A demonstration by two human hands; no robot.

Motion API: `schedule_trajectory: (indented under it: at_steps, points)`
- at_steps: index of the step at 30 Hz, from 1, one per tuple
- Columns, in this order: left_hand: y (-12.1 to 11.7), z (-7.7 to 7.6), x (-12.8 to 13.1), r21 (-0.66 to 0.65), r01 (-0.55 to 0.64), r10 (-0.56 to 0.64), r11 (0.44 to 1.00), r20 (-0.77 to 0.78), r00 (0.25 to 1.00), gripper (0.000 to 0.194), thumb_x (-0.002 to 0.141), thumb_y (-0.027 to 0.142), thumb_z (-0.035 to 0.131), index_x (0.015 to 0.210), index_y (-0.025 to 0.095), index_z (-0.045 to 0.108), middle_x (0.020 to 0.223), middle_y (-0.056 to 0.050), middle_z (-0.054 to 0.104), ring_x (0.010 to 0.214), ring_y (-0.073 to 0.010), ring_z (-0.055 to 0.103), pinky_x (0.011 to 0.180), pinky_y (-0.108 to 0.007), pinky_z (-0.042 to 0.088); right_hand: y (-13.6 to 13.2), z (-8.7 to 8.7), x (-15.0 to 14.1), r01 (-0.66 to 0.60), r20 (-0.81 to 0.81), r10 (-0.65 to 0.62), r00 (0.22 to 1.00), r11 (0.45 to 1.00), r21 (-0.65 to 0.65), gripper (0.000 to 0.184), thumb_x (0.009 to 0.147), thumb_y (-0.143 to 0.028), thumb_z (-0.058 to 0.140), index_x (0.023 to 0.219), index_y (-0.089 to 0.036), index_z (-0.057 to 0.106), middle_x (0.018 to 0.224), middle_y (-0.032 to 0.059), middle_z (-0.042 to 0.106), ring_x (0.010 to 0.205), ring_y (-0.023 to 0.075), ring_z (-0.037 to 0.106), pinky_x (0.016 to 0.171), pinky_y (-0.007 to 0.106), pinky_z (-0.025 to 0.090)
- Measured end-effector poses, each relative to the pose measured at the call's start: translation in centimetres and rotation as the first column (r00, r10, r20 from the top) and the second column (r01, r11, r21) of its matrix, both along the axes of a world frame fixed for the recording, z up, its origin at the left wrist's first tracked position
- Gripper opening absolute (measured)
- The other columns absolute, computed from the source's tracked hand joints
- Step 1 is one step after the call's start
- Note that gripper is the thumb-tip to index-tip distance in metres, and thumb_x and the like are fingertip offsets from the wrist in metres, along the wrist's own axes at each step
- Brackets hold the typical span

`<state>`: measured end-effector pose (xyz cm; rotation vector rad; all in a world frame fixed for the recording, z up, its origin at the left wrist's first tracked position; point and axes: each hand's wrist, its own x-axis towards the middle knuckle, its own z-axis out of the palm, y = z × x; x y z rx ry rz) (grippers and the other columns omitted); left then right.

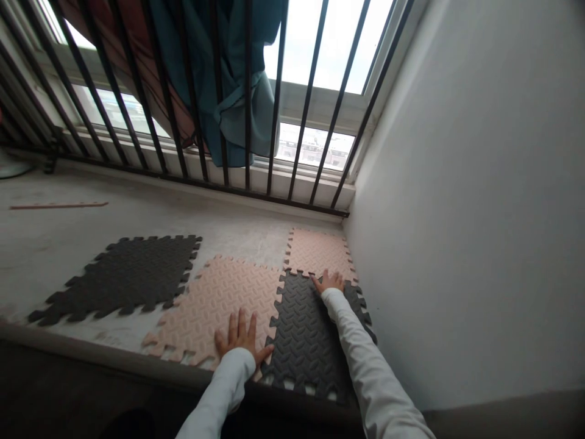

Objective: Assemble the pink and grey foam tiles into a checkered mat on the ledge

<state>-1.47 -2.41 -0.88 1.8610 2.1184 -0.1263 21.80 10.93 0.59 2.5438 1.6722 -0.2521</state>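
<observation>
My left hand lies flat with fingers spread on a pink foam floor tile, its thumb reaching to the seam with a dark grey foam tile. The toothed edges of these two tiles meet side by side. My right hand rests open at the far edge of the grey tile, where it joins a smaller-looking pink foam tile. My right forearm hides part of the grey tile. Apart from these, another dark grey foam tile lies to the left.
A white wall rises at the right. Black railing bars stand at the back before windows, with teal and reddish curtains behind them. A thin pink edge strip lies on the pale ledge floor, which drops off at the front.
</observation>
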Motion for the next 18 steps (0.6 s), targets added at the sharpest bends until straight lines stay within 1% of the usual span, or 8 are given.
schedule_trajectory:
  at_steps: [1,3,5,7,10,14,16,18]
  points:
    - [0.0,0.0,0.0,0.003,0.000,0.000,1.000,-0.004,1.000,0.078,0.063,0.060,0.041,0.130,0.027,0.017,0.141,-0.006,0.005,0.127,-0.0301,-0.005,0.093,-0.062,0.000,0.2,0.0,-0.8,-0.103,-0.017,0.104,0.994,0.995,0.015,0.077,0.073,-0.065,0.017,0.132,-0.016,0.015,0.138,0.0183,0.010,0.125,0.0279,0.009,0.098,0.044,0.006]
    - [-0.1,0.0,0.0,0.005,0.001,-0.001,1.000,-0.019,1.000,0.079,0.062,0.059,0.042,0.130,0.027,0.017,0.141,-0.006,0.005,0.127,-0.0300,-0.005,0.093,-0.061,-0.001,0.4,-0.2,-2.5,-0.320,-0.043,0.321,0.946,0.947,0.028,0.072,0.076,-0.061,0.015,0.133,-0.017,0.010,0.140,0.0112,0.005,0.127,0.0214,0.003,0.099,0.040,0.005]
    - [-0.1,0.1,0.1,0.000,-0.001,0.001,1.000,-0.028,1.000,0.079,0.062,0.059,0.043,0.130,0.027,0.017,0.141,-0.005,0.004,0.127,-0.0303,-0.005,0.093,-0.061,-0.002,0.5,-0.7,-3.8,-0.433,-0.057,0.433,0.900,0.901,0.011,0.071,0.077,-0.059,0.014,0.133,-0.016,0.009,0.141,0.0072,0.004,0.127,0.0181,0.001,0.101,0.039,0.003]
    - [-0.2,0.2,0.1,0.010,0.005,-0.005,1.000,-0.021,1.000,0.078,0.062,0.058,0.043,0.130,0.027,0.017,0.141,-0.005,0.004,0.127,-0.0301,-0.004,0.093,-0.062,-0.001,0.6,-0.9,-4.5,-0.445,-0.060,0.443,0.894,0.895,-0.028,0.072,0.076,-0.060,0.014,0.132,-0.014,0.013,0.140,0.0074,0.008,0.127,0.0186,0.004,0.101,0.041,0.002]
    - [-0.2,0.6,0.1,-0.005,0.006,-0.007,1.000,-0.018,1.000,0.078,0.063,0.058,0.042,0.130,0.027,0.016,0.141,-0.005,0.004,0.127,-0.0295,-0.003,0.093,-0.061,0.000,1.1,-0.6,-5.0,-0.435,-0.064,0.432,0.900,0.898,-0.056,0.072,0.076,-0.060,0.014,0.132,-0.014,0.016,0.139,0.0081,0.012,0.126,0.0191,0.009,0.101,0.041,0.002]
    - [0.0,0.5,0.0,-0.028,-0.002,0.001,1.000,-0.029,1.000,0.080,0.062,0.060,0.042,0.130,0.028,0.015,0.141,-0.005,0.003,0.127,-0.0299,-0.004,0.093,-0.061,-0.001,1.4,-0.6,-5.9,-0.518,-0.077,0.515,0.854,0.855,-0.017,0.070,0.077,-0.058,0.014,0.133,-0.016,0.009,0.140,0.0040,0.007,0.127,0.0158,0.003,0.101,0.039,0.002]
    - [0.1,0.3,0.0,-0.016,-0.003,0.003,1.000,-0.029,1.000,0.080,0.062,0.060,0.042,0.130,0.028,0.015,0.141,-0.005,0.003,0.127,-0.0300,-0.005,0.093,-0.061,-0.001,1.6,-0.8,-6.5,-0.530,-0.069,0.527,0.847,0.848,-0.027,0.070,0.077,-0.058,0.017,0.132,-0.015,0.013,0.140,0.0045,0.008,0.127,0.0166,0.004,0.101,0.040,0.002]
    - [0.0,0.0,0.1,-0.009,-0.005,0.004,1.000,-0.021,1.000,0.080,0.061,0.059,0.043,0.130,0.028,0.016,0.141,-0.005,0.003,0.127,-0.0307,-0.005,0.093,-0.061,-0.002,1.9,-0.6,-6.8,-0.519,-0.060,0.516,0.854,0.853,-0.051,0.067,0.077,-0.057,0.020,0.131,-0.018,0.020,0.139,0.0041,0.015,0.126,0.0167,0.010,0.101,0.039,0.005]
